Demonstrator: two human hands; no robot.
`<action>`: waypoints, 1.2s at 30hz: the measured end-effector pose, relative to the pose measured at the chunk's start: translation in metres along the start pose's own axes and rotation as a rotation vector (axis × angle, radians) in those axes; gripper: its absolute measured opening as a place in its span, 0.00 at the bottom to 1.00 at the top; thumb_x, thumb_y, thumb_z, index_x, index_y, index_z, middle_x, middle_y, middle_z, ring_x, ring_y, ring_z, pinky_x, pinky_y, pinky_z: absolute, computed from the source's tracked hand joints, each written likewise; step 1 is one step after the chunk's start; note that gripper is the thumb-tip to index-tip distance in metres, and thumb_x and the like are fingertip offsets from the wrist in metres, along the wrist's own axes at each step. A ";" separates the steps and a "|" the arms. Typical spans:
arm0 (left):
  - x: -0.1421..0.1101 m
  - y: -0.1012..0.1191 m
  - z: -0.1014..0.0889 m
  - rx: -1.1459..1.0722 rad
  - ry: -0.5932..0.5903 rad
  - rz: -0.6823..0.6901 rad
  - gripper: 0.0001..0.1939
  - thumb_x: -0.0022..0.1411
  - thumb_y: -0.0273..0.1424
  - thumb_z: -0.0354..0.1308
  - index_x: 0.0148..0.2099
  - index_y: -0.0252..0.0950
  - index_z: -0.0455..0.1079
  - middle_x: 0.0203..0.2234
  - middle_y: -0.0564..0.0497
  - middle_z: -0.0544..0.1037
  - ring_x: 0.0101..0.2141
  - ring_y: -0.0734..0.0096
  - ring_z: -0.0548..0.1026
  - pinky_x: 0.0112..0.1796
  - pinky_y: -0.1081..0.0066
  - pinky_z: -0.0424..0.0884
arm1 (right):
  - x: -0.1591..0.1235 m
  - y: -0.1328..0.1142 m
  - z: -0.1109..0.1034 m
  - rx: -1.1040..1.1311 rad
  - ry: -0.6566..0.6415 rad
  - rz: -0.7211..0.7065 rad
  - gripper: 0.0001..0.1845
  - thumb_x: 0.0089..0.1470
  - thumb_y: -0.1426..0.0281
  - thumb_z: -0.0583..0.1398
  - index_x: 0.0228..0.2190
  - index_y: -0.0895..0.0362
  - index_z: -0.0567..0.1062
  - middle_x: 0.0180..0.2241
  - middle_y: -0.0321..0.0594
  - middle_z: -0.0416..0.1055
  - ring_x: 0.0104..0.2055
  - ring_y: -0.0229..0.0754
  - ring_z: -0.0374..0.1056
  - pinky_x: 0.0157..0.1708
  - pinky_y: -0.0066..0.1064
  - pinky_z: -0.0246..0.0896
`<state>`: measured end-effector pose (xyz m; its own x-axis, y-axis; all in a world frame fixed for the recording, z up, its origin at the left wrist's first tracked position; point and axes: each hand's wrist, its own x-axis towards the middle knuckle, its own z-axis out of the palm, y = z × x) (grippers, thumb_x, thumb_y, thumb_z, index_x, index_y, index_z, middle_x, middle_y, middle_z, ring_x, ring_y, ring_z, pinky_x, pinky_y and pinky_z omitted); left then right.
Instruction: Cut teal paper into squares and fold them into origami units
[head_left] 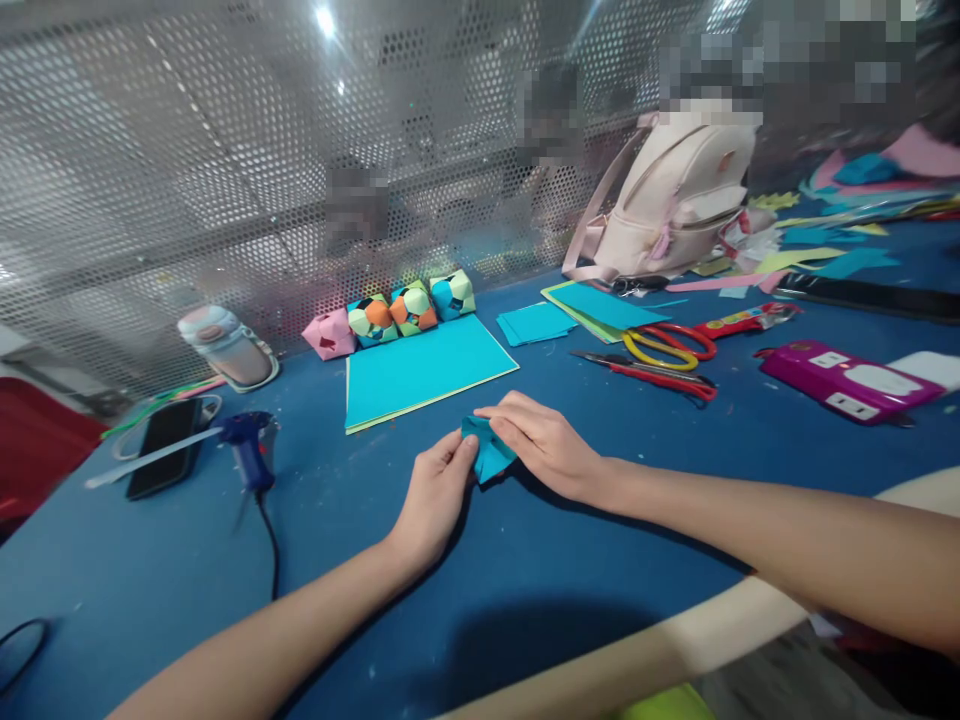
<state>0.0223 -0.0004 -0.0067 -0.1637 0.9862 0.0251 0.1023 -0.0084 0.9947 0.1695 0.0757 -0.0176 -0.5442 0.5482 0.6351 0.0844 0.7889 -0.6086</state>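
Note:
A small folded piece of blue paper [493,458] is held between both hands just above the blue table. My left hand [437,490] grips its left edge, thumb on top. From the right, my right hand [551,445] pinches its upper right side, the fingers covering part of the folds. Beyond the hands lies a stack of blue and pale yellow paper sheets [427,370]. Behind that stack stand folded paper shapes: a pink one [330,335] and several multicoloured ones [412,308]. Small blue paper squares [535,324] lie farther right.
Scissors [667,345], a red utility knife [652,375] and a purple power strip [847,382] lie to the right. A glue gun [251,450], phone [165,450] and bottle [229,348] are on the left. A pale backpack [675,200] stands against the perforated metal screen [247,200].

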 end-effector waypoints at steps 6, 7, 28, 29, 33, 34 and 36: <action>0.000 0.005 0.000 0.016 -0.043 0.022 0.15 0.61 0.40 0.54 0.35 0.32 0.72 0.21 0.55 0.70 0.22 0.77 0.65 0.25 0.76 0.62 | 0.004 -0.006 -0.004 0.192 -0.073 0.162 0.18 0.64 0.64 0.51 0.42 0.57 0.78 0.35 0.40 0.67 0.39 0.38 0.66 0.42 0.31 0.64; 0.000 0.005 -0.001 0.013 -0.034 0.027 0.15 0.61 0.40 0.54 0.38 0.32 0.73 0.22 0.55 0.71 0.22 0.76 0.67 0.26 0.75 0.64 | 0.004 -0.008 -0.005 0.220 -0.089 0.194 0.18 0.64 0.63 0.51 0.41 0.56 0.78 0.35 0.40 0.67 0.39 0.38 0.66 0.42 0.31 0.64; 0.001 0.001 -0.003 0.121 -0.063 0.066 0.18 0.62 0.39 0.52 0.47 0.33 0.73 0.23 0.54 0.71 0.23 0.73 0.68 0.27 0.74 0.67 | 0.007 -0.001 -0.005 0.294 -0.091 0.298 0.13 0.57 0.66 0.58 0.36 0.58 0.80 0.32 0.39 0.71 0.36 0.38 0.67 0.37 0.30 0.62; 0.002 0.001 -0.003 0.126 -0.063 0.066 0.18 0.62 0.39 0.52 0.47 0.33 0.73 0.24 0.54 0.72 0.23 0.73 0.68 0.27 0.73 0.67 | 0.007 0.000 -0.005 0.299 -0.093 0.312 0.12 0.56 0.66 0.58 0.36 0.58 0.80 0.32 0.39 0.71 0.36 0.38 0.67 0.36 0.30 0.62; 0.002 -0.001 -0.005 0.158 -0.067 0.074 0.18 0.63 0.39 0.51 0.46 0.33 0.74 0.25 0.53 0.72 0.24 0.72 0.67 0.28 0.74 0.66 | 0.008 0.001 -0.004 0.329 -0.109 0.382 0.13 0.54 0.65 0.59 0.35 0.60 0.80 0.33 0.40 0.73 0.34 0.38 0.67 0.34 0.30 0.62; 0.002 -0.002 -0.005 0.176 -0.062 0.080 0.18 0.63 0.39 0.51 0.45 0.32 0.74 0.25 0.53 0.73 0.25 0.72 0.67 0.28 0.74 0.65 | 0.008 0.001 -0.004 0.339 -0.111 0.399 0.13 0.54 0.65 0.59 0.35 0.60 0.79 0.33 0.40 0.73 0.34 0.38 0.68 0.35 0.30 0.62; 0.002 -0.003 -0.006 0.220 -0.049 0.092 0.18 0.63 0.39 0.50 0.45 0.32 0.74 0.26 0.52 0.74 0.27 0.71 0.68 0.29 0.74 0.65 | 0.008 0.001 -0.004 0.357 -0.108 0.424 0.13 0.53 0.64 0.60 0.34 0.60 0.79 0.33 0.40 0.74 0.35 0.38 0.68 0.35 0.30 0.62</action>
<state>0.0158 0.0009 -0.0088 -0.0968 0.9898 0.1043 0.3267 -0.0674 0.9427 0.1687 0.0824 -0.0111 -0.6080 0.7506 0.2588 0.0370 0.3523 -0.9351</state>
